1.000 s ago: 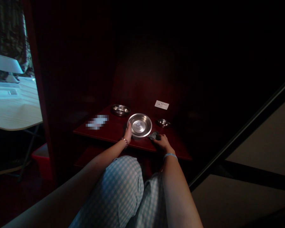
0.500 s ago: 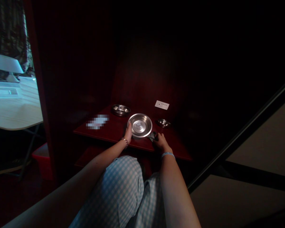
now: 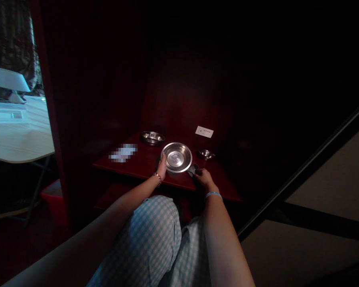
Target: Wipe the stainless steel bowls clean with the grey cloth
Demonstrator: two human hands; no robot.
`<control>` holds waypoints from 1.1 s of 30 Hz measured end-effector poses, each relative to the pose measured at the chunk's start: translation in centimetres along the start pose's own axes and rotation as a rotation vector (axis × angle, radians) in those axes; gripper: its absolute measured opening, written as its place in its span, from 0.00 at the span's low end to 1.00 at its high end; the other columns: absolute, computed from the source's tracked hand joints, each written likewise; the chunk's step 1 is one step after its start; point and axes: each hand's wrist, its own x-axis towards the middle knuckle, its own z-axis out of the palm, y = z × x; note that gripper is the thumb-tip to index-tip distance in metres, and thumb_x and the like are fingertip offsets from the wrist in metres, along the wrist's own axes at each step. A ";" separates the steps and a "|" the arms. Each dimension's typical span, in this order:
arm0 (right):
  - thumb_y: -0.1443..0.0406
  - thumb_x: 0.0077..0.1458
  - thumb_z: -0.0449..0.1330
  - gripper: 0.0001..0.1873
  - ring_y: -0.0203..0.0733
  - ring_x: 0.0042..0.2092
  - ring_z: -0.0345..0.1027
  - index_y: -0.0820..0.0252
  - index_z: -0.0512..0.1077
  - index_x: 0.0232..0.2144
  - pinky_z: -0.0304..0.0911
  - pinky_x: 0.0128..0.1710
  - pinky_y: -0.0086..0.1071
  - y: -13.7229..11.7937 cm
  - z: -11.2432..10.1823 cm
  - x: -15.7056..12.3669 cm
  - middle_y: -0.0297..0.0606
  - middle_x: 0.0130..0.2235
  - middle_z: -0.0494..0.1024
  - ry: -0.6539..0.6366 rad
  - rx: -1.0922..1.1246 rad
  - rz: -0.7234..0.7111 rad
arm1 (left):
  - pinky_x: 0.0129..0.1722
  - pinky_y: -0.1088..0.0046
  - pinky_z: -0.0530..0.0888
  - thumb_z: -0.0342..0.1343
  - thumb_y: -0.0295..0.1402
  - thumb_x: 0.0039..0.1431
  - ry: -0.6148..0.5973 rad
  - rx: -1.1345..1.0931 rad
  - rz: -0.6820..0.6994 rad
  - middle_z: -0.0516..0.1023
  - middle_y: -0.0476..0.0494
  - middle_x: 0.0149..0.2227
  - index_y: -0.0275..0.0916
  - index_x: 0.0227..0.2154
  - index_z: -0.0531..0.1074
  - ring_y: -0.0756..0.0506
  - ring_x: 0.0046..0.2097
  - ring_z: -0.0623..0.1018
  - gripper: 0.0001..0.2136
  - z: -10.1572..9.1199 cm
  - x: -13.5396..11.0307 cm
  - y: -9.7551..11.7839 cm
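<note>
A steel plate (image 3: pixel 177 156) is tilted up towards me on the dark red table (image 3: pixel 143 165). My left hand (image 3: pixel 161 164) grips its left rim, fingers closed round the edge. My right hand (image 3: pixel 204 177) is closed on a small dark grey cloth (image 3: pixel 193 170) that touches the plate's lower right rim. Both wrists wear bands.
A second steel bowl (image 3: pixel 152 137) sits at the back left, a small steel cup (image 3: pixel 206 154) at the right of the plate. A white socket plate (image 3: pixel 204 131) is on the back wall. A pale paper (image 3: pixel 122 153) lies left. My checked trousers (image 3: pixel 155 243) fill the foreground.
My right hand with the cloth has shifted slightly left, up against the plate's rim. The left hand and plate have hardly moved.
</note>
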 end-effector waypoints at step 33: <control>0.67 0.51 0.63 0.11 0.43 0.44 0.74 0.62 0.79 0.38 0.63 0.44 0.27 0.1 0.7 0.6 0.42 0.38 0.81 -0.065 -0.016 0.020 | 0.66 0.67 0.58 0.48 0.49 0.65 -0.090 0.032 0.059 0.69 0.42 0.62 0.42 0.60 0.67 0.44 0.66 0.64 0.25 -0.1 0.0 0.0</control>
